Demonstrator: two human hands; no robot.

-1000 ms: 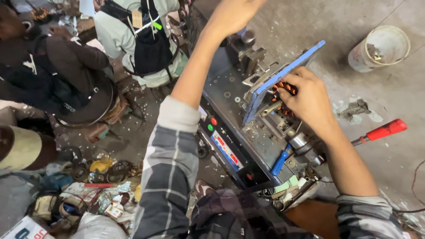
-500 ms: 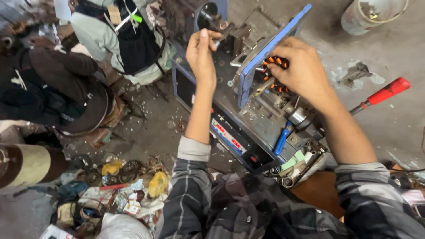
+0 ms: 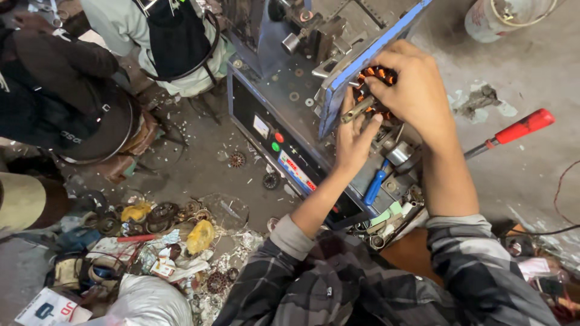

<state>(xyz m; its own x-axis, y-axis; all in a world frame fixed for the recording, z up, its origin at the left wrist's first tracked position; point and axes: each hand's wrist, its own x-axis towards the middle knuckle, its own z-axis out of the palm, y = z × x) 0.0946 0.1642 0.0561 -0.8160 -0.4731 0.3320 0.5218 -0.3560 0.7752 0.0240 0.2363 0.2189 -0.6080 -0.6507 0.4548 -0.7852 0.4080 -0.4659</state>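
A round stator wound with copper wire (image 3: pixel 373 77) sits on a grey and blue winding machine (image 3: pixel 272 102). My right hand (image 3: pixel 417 90) covers the stator from the right, its fingers curled over the coil. From below, my left hand (image 3: pixel 353 140) reaches up and its thumb and fingers pinch the stator's lower edge. A short metal rod (image 3: pixel 356 110) crosses in front of those fingers. Much of the stator is hidden under both hands.
A blue-handled tool (image 3: pixel 373 186) lies on the machine near my left wrist. A red-handled lever (image 3: pixel 522 127) sticks out to the right. A white bucket (image 3: pixel 501 18) stands at the top right. Scrap parts and rags (image 3: pixel 151 235) litter the floor on the left, near other seated people (image 3: pixel 163 36).
My left hand has come down from the top of the machine to the stator, beside my right hand. My right hand stays on the stator. The view has moved closer.
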